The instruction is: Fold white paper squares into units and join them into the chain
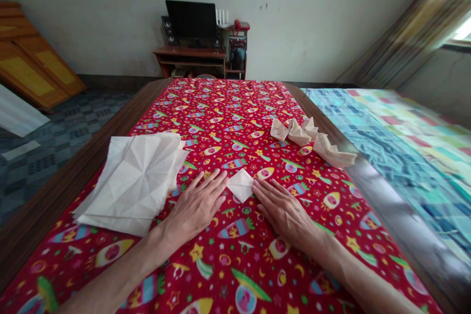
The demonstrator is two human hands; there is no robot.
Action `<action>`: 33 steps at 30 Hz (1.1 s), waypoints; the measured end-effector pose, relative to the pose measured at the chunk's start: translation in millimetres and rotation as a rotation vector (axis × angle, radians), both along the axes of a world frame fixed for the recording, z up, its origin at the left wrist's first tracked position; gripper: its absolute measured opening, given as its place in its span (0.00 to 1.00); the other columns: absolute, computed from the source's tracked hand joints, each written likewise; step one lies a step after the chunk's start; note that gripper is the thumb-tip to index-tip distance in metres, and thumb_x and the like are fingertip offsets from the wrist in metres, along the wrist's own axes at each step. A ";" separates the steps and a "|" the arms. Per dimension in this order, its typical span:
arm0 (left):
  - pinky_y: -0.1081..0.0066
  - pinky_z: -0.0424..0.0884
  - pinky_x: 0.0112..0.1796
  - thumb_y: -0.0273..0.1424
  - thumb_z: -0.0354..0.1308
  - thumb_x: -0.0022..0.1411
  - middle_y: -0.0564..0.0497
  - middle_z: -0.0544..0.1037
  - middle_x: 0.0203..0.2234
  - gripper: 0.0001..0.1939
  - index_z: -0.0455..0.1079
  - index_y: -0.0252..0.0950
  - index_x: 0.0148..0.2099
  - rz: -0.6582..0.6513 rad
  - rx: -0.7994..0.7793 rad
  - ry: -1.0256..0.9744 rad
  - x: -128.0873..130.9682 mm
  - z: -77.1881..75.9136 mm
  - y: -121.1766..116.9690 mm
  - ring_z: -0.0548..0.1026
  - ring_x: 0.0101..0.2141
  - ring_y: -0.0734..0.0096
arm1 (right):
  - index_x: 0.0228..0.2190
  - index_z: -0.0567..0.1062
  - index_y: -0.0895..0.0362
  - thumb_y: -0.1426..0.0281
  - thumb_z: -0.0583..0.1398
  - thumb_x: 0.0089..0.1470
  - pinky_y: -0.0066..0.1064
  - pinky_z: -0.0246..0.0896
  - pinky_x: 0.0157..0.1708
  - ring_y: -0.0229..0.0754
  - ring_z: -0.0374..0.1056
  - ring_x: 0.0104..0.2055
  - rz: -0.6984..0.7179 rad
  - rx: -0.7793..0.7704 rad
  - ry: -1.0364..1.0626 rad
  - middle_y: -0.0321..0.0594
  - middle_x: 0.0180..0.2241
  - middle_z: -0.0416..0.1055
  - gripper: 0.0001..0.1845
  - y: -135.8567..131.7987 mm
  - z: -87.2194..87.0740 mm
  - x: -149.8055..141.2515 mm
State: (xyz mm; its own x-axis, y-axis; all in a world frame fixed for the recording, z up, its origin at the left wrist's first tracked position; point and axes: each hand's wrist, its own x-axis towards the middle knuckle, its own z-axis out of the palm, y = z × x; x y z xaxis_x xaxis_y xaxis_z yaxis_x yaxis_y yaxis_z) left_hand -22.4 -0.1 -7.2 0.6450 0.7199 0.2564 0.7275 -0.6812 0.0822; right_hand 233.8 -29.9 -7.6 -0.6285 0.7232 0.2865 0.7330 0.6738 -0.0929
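A small white folded paper [241, 186], diamond-shaped with crease lines, lies flat on the red patterned cloth [235, 152] between my two hands. My left hand [202, 201] rests palm down with fingers stretched out, its fingertips beside the paper's left corner. On the other side, my right hand [279, 203] also lies flat, fingers extended, with the fingertips at the paper's right corner. Neither hand grips anything. Left of my left hand sits a stack of creased white paper sheets [136, 176]. Several folded paper pieces [305, 132] stand in a row at the right.
The cloth covers a dark wooden table [382, 206] whose edges show on both sides. A bed with a checked cover [401, 142] adjoins on the right. Beyond the far end stands a desk [189, 52] with a monitor [191, 19]. A wooden cabinet [35, 59] is at the left.
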 end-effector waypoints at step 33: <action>0.66 0.72 0.43 0.41 0.51 0.63 0.43 0.74 0.46 0.21 0.59 0.36 0.54 0.082 -0.593 -0.931 44.7 1.1 28.8 0.74 0.45 0.63 | 0.26 0.67 0.56 0.58 0.59 0.48 0.24 0.51 0.19 0.34 0.58 0.20 -0.417 -0.485 1.094 0.30 0.19 0.62 0.13 51.7 23.8 -42.4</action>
State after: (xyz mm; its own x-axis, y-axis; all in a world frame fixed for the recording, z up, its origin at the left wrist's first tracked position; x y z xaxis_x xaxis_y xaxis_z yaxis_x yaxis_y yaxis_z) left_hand 22.3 28.7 -6.1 0.3242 0.9207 0.2171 0.2527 -0.3055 0.9181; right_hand 191.5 21.8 16.2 0.0684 0.9846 0.1609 0.2654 0.1376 -0.9543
